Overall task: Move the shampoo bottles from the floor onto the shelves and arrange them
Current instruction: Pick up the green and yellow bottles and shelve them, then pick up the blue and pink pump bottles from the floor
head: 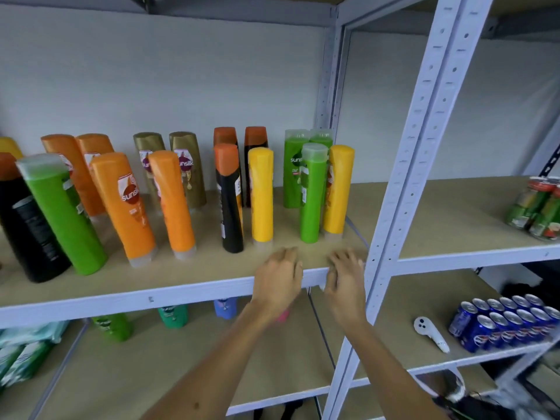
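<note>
Grey metal shelving unit (403,189), perforated uprights, brown board shelves, against a pale wall. On the upper shelf (194,265), shampoo bottles standing cap-down in loose rows, all upright or slightly leaning: far left, a black bottle (27,225) beside a green bottle (63,219); then orange bottles (127,204) in two rows; gold bottles (188,168) at the back; a black bottle with orange cap (230,195) just beside a yellow bottle (261,192); at the right end, a green bottle with clear cap (312,192) touching another yellow bottle (338,189), more green ones (294,168) behind. On the lower shelf (127,377), green, teal and blue bottles (172,316) partly hidden under the upper shelf's front rail, and pale wrapped packs (24,350) at far left. In the right bay, blue drink cans (506,322) in a block, a white handheld controller (430,333) near them, and jars (536,207) on the shelf above. At the upper shelf's front edge, left hand (278,277) and right hand (345,277), side by side and apart, fingers loosely bent over the rail and board, nothing gripped, just in front of the yellow and green bottles.
</note>
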A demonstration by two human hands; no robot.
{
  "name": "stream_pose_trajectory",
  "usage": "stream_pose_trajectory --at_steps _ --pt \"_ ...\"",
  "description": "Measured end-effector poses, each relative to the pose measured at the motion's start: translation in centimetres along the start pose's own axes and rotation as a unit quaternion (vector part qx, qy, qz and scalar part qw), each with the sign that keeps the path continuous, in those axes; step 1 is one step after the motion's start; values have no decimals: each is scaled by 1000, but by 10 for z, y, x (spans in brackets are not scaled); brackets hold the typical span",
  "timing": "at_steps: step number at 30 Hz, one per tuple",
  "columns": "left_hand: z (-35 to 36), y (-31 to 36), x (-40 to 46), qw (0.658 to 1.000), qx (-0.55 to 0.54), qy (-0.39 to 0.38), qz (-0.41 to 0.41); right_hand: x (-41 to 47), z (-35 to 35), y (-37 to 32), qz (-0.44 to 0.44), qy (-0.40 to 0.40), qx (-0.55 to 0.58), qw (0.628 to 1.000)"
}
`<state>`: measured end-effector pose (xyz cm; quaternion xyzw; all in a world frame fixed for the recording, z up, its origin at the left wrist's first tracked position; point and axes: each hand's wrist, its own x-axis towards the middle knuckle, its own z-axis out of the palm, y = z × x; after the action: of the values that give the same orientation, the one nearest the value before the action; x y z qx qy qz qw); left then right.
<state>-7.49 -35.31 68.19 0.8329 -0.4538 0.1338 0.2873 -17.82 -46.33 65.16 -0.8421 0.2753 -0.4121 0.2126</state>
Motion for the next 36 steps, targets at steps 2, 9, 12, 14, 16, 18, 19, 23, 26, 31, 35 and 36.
stream_pose_trajectory --at_steps 2,9,12,14,16,18,19,23,26,31,35,36 --pt "4 -17 -23 993 35 17 108 -25 14 3 -16 -5 -38 999" --pt "7 -90 -99 969 124 -48 208 -89 53 -21 33 -55 -68 996" --pt "13 -126 -140 985 28 -139 96 -123 80 -31 90 -158 -41 982" --pt "19 -153 -171 976 -28 -216 -25 -152 101 -35 130 -229 -45 964" --pt "27 -182 -203 961 -32 -255 -104 -185 124 -35 146 -293 -58 943" --pt "38 -210 -237 944 -40 -287 -155 -221 148 -32 175 -355 -54 917" --pt "44 -223 -254 936 -45 -304 -174 -239 160 -30 181 -382 -54 905" --pt "76 -264 -325 891 -84 -366 -255 -312 204 -6 221 -469 -62 853" --pt "121 -294 -379 860 -87 -380 -329 -362 230 17 225 -521 -67 821" --pt "216 -336 -459 828 -97 -412 -368 -444 287 83 231 -573 -81 782" --pt "292 -360 -512 816 -80 -430 -378 -498 329 133 248 -603 -90 753" --pt "307 -363 -522 813 -77 -433 -382 -511 337 142 252 -606 -89 749"
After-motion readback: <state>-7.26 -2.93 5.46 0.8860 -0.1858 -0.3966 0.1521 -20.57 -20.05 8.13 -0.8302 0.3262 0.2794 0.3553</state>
